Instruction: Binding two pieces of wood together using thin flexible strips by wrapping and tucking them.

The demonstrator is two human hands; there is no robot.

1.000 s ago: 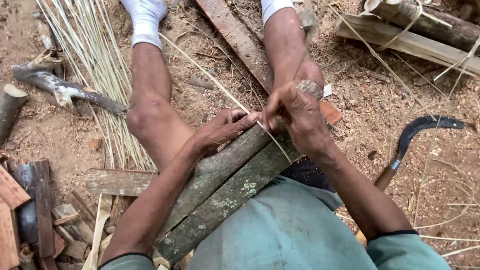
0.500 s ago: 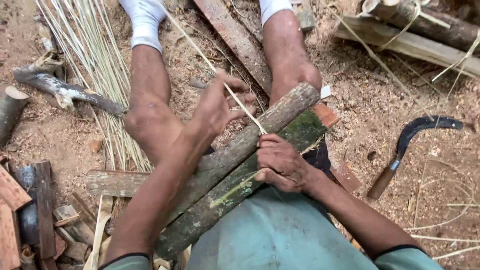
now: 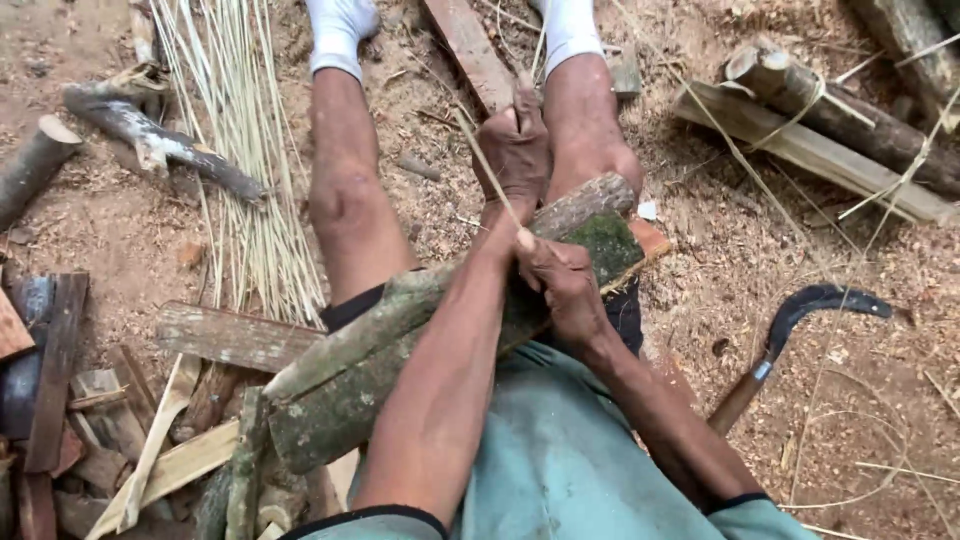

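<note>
I sit on the ground with two mossy logs (image 3: 400,350) laid across my lap. My left hand (image 3: 517,150) reaches forward between my knees and pinches a thin pale bamboo strip (image 3: 487,170). My right hand (image 3: 560,285) rests on the logs and grips the near end of the same strip. The strip runs taut and slanted between the two hands. My bare legs stretch ahead, with white socks at the top edge.
A bundle of thin bamboo strips (image 3: 240,180) lies left of my legs. A curved sickle (image 3: 790,340) with a wooden handle lies at right. Wood scraps (image 3: 110,420) pile at lower left. Tied bamboo pieces (image 3: 820,120) lie at upper right, and a plank (image 3: 470,50) lies between my feet.
My left hand has slid forward along the strip, away from my body. My right hand drew back onto the logs, staying on the strip's near end.
</note>
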